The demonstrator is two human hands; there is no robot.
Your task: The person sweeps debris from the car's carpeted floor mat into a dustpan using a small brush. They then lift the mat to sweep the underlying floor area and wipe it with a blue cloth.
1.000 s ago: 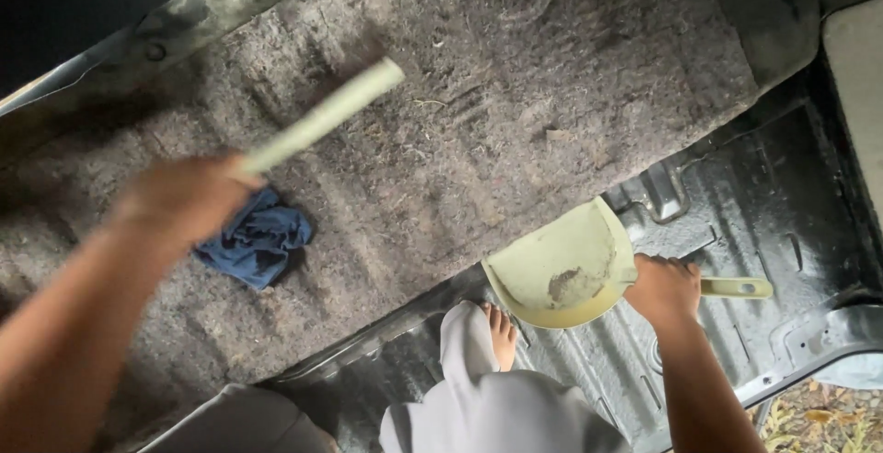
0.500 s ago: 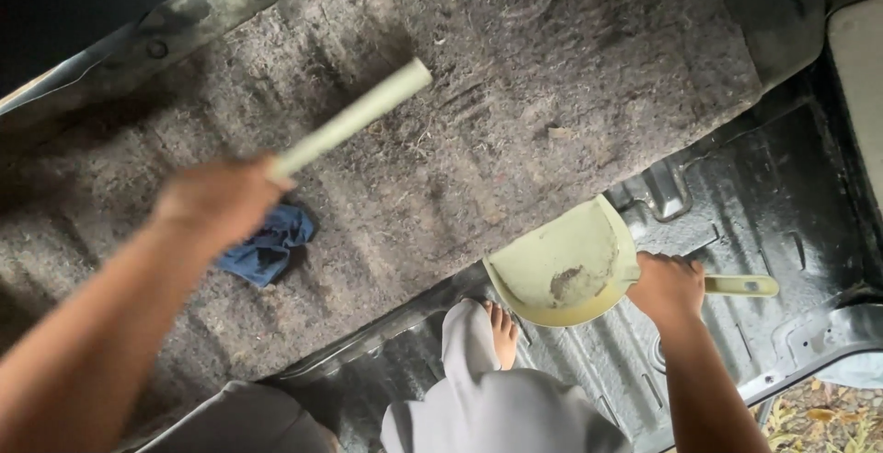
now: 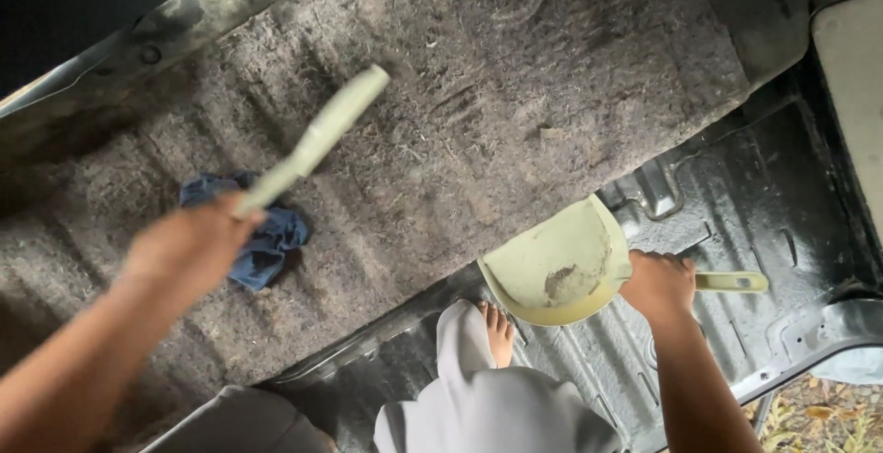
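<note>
Both hands full: brush handle in left, dustpan in right, over a vehicle floor.

My left hand (image 3: 189,246) is closed around a pale green handle (image 3: 313,140), angled up and away over the grey carpet (image 3: 515,94); its head I cannot see. A blue cloth (image 3: 267,241) lies just beyond that hand. My right hand (image 3: 660,283) grips the pale green dustpan (image 3: 556,264) by its handle, dirt inside, over bare black floor metal (image 3: 754,205), a bare foot (image 3: 499,333) near it.

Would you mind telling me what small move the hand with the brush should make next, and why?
Probably bring the left hand and its brush down to the carpet and sweep toward the dustpan. The brush is raised off the carpet, loose debris dots the pile, and the right hand holds the dustpan at the carpet's edge.
</note>
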